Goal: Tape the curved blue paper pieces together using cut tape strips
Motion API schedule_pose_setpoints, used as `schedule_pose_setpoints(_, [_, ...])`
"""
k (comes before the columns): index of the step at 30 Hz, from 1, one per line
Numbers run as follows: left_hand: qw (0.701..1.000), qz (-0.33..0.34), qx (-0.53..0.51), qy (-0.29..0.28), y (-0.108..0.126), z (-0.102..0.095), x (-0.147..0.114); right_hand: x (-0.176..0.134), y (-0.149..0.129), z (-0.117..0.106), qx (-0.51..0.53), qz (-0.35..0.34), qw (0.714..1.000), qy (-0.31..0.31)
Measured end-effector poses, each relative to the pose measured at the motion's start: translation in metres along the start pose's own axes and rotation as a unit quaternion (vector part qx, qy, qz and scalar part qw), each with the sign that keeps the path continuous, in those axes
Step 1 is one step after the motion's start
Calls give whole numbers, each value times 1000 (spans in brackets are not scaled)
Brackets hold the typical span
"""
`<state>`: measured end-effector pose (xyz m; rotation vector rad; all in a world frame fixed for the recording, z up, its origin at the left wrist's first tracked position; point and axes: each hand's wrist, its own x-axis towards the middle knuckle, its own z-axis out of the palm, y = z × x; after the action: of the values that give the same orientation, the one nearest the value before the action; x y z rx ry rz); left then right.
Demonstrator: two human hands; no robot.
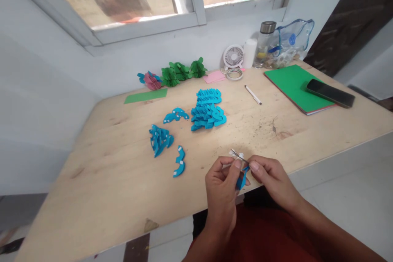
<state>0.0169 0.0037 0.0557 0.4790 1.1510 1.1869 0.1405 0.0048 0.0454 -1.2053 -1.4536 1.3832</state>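
At the table's front edge, my left hand (222,184) is closed in a pinch on a small blue paper piece (242,180). The thumb and fingertips of my right hand (272,176) pinch the same piece from the other side. A thin dark strip (238,155) sticks out above the fingertips; whether it belongs to the paper I cannot tell. Small white scraps (241,155) lie just behind it. Left of my hands is a curved blue paper cutout (180,161) with white squares on it. Farther off are similar cutouts (176,115) and a folded blue cluster (160,140).
Stacked blue folded papers (208,108) occupy mid-table. Green paper flowers (181,72), a pink-and-blue one (152,80) and a green strip (145,95) lie near the wall. Rightward are a pen (253,94), tape roll (234,74), fan (233,56), bottle (263,45), green sheet (291,84) and phone (330,93).
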Motion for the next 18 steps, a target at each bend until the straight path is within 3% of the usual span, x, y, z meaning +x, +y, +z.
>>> schedule_pose_setpoints(11, [999,4,-20,-43,2,-2,-1,0,-2,-1,-13,-12,1000,-1])
schedule_pose_setpoints(18, [999,-9,-31,-22,3,1,-2,1,-4,0,-20,-7,1000,-3])
